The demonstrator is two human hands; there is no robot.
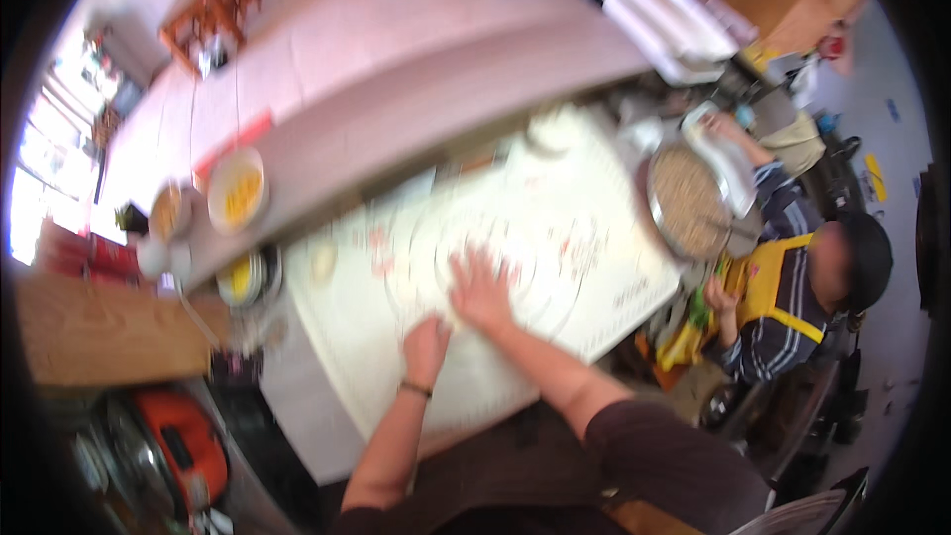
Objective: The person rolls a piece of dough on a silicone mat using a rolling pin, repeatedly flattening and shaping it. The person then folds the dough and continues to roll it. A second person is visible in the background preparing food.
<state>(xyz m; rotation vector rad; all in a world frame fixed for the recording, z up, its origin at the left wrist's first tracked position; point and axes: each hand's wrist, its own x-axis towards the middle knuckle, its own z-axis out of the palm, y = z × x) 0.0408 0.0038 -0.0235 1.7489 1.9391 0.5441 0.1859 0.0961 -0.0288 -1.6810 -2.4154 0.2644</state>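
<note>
A white printed mat (334, 327) with rings and red markings covers the worktop before me. My right hand (481, 290) lies palm down on it, over the printed rings, with the fingers spread. Just to the left and nearer my body, my left hand (426, 349) is curled at the mat, a dark band around its wrist. Something pale, perhaps dough, shows between the two hands, but blur hides its shape. Whether the left fingers hold any of it cannot be made out. A small round pale dough piece (323, 263) rests near the mat's left edge.
A bowl of yellow food (238, 192) stands on the raised ledge (416, 119). At right, a co-worker in a yellow apron (769, 279) is beside a large metal bowl of brownish filling (687, 200). White trays (665, 18) sit beyond; a red-orange appliance (182, 446) is lower left.
</note>
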